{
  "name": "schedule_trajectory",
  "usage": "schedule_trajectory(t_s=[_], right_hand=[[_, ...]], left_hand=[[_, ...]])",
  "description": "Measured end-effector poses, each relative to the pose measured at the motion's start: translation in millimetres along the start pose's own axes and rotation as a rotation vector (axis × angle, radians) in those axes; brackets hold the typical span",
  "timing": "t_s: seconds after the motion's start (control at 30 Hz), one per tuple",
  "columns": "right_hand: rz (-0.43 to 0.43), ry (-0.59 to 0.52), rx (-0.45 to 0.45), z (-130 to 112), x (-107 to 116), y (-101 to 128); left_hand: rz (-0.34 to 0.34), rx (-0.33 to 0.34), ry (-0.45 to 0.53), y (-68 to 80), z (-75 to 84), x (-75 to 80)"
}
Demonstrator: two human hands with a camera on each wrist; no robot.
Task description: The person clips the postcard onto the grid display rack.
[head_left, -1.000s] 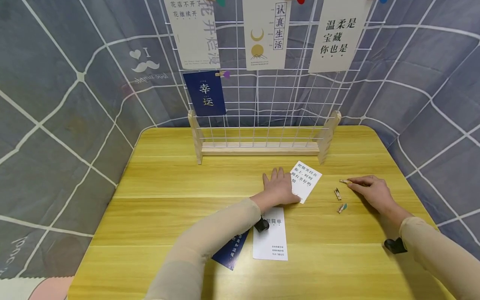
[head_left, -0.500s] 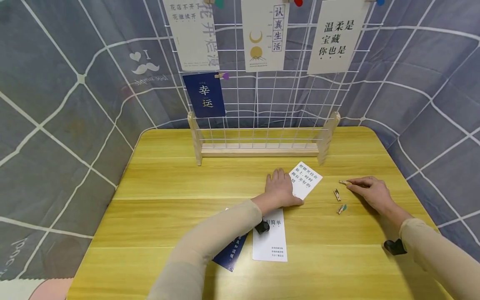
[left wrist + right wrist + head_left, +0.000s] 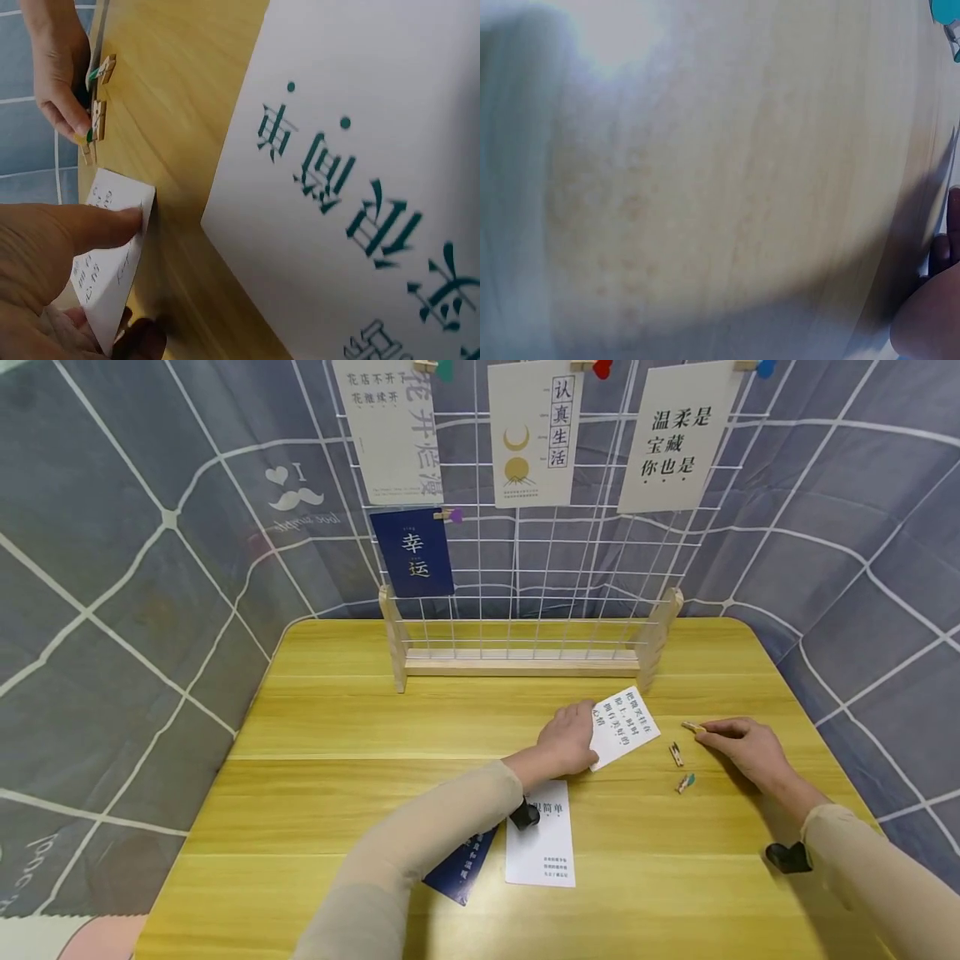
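My left hand (image 3: 567, 739) grips the left edge of a small white card (image 3: 626, 727) with dark lettering. In the left wrist view the thumb lies over the card's face and fingertips show beneath it. On the right, my right hand (image 3: 750, 752) pinches a small wooden clothespin (image 3: 689, 727) between thumb and forefinger, low over the table. Two more clothespins lie close by: one plain-looking in the head view (image 3: 677, 754), the other clothespin with a teal piece (image 3: 685, 783). The right wrist view catches only the edge of the right hand (image 3: 934, 315).
Below the left forearm lie a white card (image 3: 542, 852) and a dark blue card (image 3: 459, 872), both partly covered. A white wire grid (image 3: 517, 556) on a wooden stand (image 3: 521, 667) rises at the back. Several cards hang there from clothespins, including a blue card (image 3: 414, 568).
My left fingers have curled from lying spread beside the white card to gripping it. The card has turned clockwise and shifted slightly right. My right hand has stayed nearly still with the clothespin.
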State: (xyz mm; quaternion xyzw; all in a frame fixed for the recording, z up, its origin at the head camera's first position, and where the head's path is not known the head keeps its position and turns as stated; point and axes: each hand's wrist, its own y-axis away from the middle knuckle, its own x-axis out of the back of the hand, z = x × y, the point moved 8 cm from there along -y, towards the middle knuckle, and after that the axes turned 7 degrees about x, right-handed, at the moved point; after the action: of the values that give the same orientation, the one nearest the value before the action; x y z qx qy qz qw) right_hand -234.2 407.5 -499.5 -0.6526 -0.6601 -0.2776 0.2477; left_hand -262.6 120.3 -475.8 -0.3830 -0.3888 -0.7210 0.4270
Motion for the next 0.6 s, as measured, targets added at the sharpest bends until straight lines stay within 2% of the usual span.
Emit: schedule_trajectory(t_s=[0.13, 0.33, 0.47, 0.6], right_hand=[[0.011, 0.005, -0.034, 3.6, 0.3, 0.1], [0.020, -0.021, -0.064, 0.3, 2.5, 1.6], [0.031, -0.040, -0.048, -13.7, 8.1, -0.6], [0.072, -0.042, -0.009, -32.0, 16.0, -7.3]], left_hand=[[0.001, -0.002, 0.061, -2.0, -3.0, 4.1], [-0.050, -0.018, 0.204, -6.5, -12.6, 7.9], [-0.074, -0.002, 0.355, -8.1, -22.6, 12.9], [-0.084, 0.027, 0.568, -6.9, -37.0, 20.8]])
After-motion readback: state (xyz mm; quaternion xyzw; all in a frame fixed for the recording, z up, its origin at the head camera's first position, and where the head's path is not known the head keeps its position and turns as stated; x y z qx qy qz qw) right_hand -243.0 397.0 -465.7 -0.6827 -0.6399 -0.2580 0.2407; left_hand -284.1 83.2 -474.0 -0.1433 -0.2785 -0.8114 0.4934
